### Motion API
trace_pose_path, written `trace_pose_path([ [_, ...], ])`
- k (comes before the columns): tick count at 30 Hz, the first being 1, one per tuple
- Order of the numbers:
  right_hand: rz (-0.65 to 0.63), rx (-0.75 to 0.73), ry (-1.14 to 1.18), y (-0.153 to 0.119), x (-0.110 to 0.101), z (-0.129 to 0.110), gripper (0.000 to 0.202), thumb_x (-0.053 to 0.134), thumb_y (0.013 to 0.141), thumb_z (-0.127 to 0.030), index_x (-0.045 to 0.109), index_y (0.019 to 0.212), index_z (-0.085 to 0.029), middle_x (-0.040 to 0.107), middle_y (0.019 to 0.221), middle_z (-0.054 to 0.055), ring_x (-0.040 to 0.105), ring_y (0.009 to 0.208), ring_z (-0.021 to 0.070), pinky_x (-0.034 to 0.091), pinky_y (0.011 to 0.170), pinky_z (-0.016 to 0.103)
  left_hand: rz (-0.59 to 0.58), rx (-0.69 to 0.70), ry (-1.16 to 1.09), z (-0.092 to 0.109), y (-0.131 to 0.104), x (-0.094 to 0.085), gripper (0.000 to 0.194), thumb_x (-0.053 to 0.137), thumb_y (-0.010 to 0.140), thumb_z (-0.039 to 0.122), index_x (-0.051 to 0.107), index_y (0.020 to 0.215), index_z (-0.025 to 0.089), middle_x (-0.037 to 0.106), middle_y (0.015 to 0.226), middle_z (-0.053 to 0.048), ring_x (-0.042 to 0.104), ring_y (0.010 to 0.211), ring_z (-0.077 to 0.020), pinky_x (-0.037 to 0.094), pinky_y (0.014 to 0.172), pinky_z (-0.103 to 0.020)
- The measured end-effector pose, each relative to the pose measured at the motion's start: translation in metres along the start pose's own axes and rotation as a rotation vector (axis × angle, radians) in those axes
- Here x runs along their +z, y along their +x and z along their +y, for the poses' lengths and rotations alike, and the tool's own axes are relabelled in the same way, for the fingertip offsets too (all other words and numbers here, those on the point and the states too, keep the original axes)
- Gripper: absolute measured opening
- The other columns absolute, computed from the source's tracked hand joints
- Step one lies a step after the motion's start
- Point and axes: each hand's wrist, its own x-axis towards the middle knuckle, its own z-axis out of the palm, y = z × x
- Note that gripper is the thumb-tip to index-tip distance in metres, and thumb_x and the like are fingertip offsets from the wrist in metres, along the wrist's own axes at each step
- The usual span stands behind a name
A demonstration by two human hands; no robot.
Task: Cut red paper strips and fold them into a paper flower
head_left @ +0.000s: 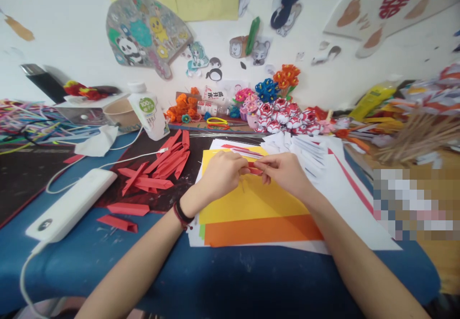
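Above a yellow sheet of paper, both my hands meet on a small red folded paper strip. My left hand pinches its left end, with the fingers curled and partly hidden. At the other end, my right hand grips it between thumb and fingers. Just behind my hands lie thin red and white strips. To the left, several red folded paper pieces are heaped on a dark mat, and two more lie nearer to me. An orange sheet shows under the yellow one.
A white power bank with cables lies at left. Behind it stand a brown paper cup and a tilted white bottle. Yellow-handled scissors and paper flowers line the back. White folded papers lie at right.
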Motion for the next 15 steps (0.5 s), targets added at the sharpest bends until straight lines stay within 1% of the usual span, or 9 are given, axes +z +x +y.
trace_pose_path([
  [2, -0.006, 0.005, 0.033, -0.001, 0.003, -0.001, 0.031, 0.065, 0.088, -0.044, 0.080, 0.082, -0.017, 0.068, 0.054, 0.003, 0.064, 0.048, 0.0147, 0.049, 0.051, 0.025, 0.004, 0.011, -0.025, 0.001, 0.000, 0.000, 0.019, 0.056, 0.093, 0.016, 0.068, 0.078, 0.015, 0.069, 0.078, -0.005, 0.062, 0.078, -0.0199, 0.042, 0.072, -0.031],
  [4, -0.019, 0.023, 0.092, -0.001, 0.005, -0.002, 0.031, 0.067, 0.086, -0.045, 0.080, 0.083, -0.017, 0.068, 0.054, 0.003, 0.064, 0.048, 0.0152, 0.049, 0.050, 0.026, 0.024, 0.000, -0.106, 0.001, 0.001, 0.001, 0.019, 0.055, 0.092, 0.014, 0.066, 0.077, 0.014, 0.067, 0.076, -0.004, 0.060, 0.075, -0.0182, 0.041, 0.070, -0.029],
  [8, -0.030, 0.053, 0.238, 0.000, 0.005, -0.004, 0.033, 0.074, 0.080, -0.048, 0.081, 0.084, -0.015, 0.068, 0.056, 0.004, 0.063, 0.048, 0.0151, 0.051, 0.050, 0.027, 0.059, -0.080, -0.317, 0.001, 0.001, 0.005, 0.019, 0.054, 0.087, 0.007, 0.066, 0.074, 0.014, 0.066, 0.071, -0.002, 0.057, 0.069, -0.0143, 0.040, 0.066, -0.024],
  [10, -0.073, 0.039, 0.324, 0.001, 0.003, -0.006, 0.036, 0.075, 0.079, -0.049, 0.080, 0.084, -0.014, 0.068, 0.057, 0.004, 0.063, 0.049, 0.0146, 0.052, 0.052, 0.027, 0.079, -0.120, -0.404, -0.001, 0.001, 0.006, 0.019, 0.054, 0.085, 0.006, 0.065, 0.072, 0.015, 0.066, 0.069, -0.001, 0.057, 0.067, -0.0130, 0.040, 0.066, -0.024],
  [12, -0.121, 0.007, 0.402, 0.001, 0.000, -0.009, 0.036, 0.074, 0.080, -0.048, 0.080, 0.092, -0.015, 0.070, 0.062, 0.004, 0.064, 0.055, 0.0142, 0.053, 0.056, 0.028, 0.089, -0.161, -0.489, -0.004, 0.002, 0.006, 0.020, 0.053, 0.083, 0.006, 0.065, 0.070, 0.015, 0.066, 0.068, -0.001, 0.057, 0.066, -0.0124, 0.041, 0.066, -0.023],
  [15, -0.153, -0.029, 0.465, 0.000, -0.003, -0.012, 0.037, 0.076, 0.081, -0.041, 0.076, 0.110, -0.018, 0.071, 0.071, 0.003, 0.066, 0.064, 0.0137, 0.054, 0.064, 0.028, 0.079, -0.218, -0.659, -0.007, 0.004, 0.003, 0.020, 0.052, 0.083, 0.011, 0.062, 0.066, 0.015, 0.063, 0.064, -0.001, 0.057, 0.064, -0.0119, 0.042, 0.064, -0.023],
])
